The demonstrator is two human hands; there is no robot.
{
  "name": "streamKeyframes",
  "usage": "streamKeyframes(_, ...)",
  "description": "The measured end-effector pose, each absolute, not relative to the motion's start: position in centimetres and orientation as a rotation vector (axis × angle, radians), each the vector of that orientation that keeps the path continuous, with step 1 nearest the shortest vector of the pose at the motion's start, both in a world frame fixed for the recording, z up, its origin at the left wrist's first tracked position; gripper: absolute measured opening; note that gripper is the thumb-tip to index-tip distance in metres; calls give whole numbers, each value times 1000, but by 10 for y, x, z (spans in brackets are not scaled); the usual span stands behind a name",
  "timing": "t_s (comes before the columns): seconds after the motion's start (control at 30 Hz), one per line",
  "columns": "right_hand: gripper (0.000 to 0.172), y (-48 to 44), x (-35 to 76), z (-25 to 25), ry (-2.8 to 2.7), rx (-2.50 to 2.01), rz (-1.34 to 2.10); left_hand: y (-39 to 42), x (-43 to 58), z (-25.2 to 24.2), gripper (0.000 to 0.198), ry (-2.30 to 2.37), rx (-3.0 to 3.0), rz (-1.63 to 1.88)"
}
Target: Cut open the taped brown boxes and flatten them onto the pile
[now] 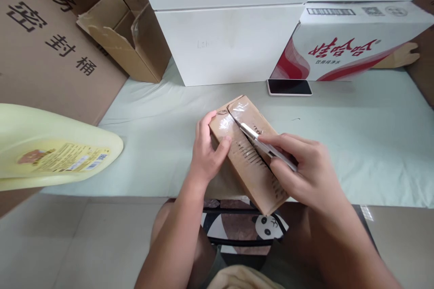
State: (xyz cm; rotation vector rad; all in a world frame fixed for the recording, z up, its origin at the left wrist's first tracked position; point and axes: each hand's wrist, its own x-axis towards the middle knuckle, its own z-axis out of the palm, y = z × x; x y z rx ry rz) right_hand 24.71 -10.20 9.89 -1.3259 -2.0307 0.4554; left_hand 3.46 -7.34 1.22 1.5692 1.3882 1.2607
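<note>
While the left hand (207,151) is bracing the small cardboard carton (251,169), its thumb is pressing on the top face and its fingers, parted from the thumb, are gripping the left edge. The right hand (308,169) is clasping the utility knife (250,132), thumb and fingers wrapped about the handle; the knife's tip is lying at the top seam, near the glossy tape. The carton is sitting slantwise on the pale green cloth (156,144), its nearest corner projecting past the front edge. Beyond, a phone (290,87) is resting just before the red-and-white box (346,40); a yellow bottle (101,137) is occupying the person's left.
</note>
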Motion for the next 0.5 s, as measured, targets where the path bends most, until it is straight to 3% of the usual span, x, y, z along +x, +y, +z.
streamKeyframes(0.3,29,-108,255,104,-1849,-1277,602,-71,34,8,73,1376,1592,1313)
streamKeyframes(0.5,21,-114,275,88,-1365,-1291,535,-68,35,3,78,1392,1492,1339)
